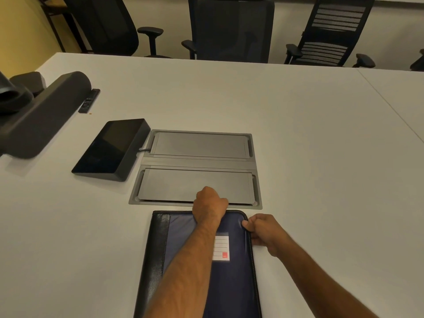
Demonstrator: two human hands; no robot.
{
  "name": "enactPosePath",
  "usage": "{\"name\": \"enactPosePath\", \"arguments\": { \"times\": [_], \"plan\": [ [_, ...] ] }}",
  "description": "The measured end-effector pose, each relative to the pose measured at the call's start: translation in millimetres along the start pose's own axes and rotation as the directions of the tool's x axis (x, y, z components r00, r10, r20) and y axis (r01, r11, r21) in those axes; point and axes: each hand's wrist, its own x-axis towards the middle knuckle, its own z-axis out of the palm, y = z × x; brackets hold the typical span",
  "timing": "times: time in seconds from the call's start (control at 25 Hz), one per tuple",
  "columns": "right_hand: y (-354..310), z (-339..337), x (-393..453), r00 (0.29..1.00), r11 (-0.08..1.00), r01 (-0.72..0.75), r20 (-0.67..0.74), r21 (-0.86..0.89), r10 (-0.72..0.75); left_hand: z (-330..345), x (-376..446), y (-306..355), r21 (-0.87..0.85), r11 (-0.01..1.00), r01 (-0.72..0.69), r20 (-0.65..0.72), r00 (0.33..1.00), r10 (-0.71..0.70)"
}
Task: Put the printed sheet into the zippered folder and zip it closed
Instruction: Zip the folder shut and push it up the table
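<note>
The zippered folder (183,228), navy with a black leather spine on its left, lies closed and flat on the white table right in front of me, a white label with a red square on its cover. My left hand (210,204) reaches across the cover, its fingers curled over the folder's far edge near the top right corner; what they pinch is hidden. My right hand (263,232) grips the folder's right edge just below that corner, thumb on the cover. The printed sheet is not visible.
A grey recessed cable box (197,168) with two flaps sits just beyond the folder. A black touch panel (110,149) stands to its left, a dark speaker bar (41,115) and a remote (89,101) farther left. Office chairs (231,28) line the far table edge.
</note>
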Motion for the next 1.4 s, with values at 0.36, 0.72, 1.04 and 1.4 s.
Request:
{"name": "enactPosePath", "arguments": {
  "times": [0.36, 0.72, 1.04, 1.4],
  "plan": [
    [0.9, 2.4, -1.6, 1.000, 0.999, 0.014, -0.020, -0.033, -0.015, -26.8, 6.2, -31.5, -0.010, 1.000, -0.005, -0.066, 0.998, 0.004],
    [2.6, 3.5, 0.0, 0.999, 0.998, 0.011, -0.040, -0.059, -0.014, -56.8, 9.2, -56.4, 0.195, 0.980, 0.034, -0.177, 0.984, 0.002],
    [2.1, 3.5, -1.6, 0.999, 0.998, 0.020, -0.047, -0.059, -0.023, -76.6, 13.6, -78.7, 0.125, 0.984, 0.129, -0.235, 0.967, -0.097],
    [3.3, 4.8, -1.8, 0.997, 0.996, 0.033, -0.069, -0.084, -0.038, -88.5, 14.6, -94.5, 0.037, 0.988, 0.150, -0.280, 0.951, -0.134]
  ]
}}
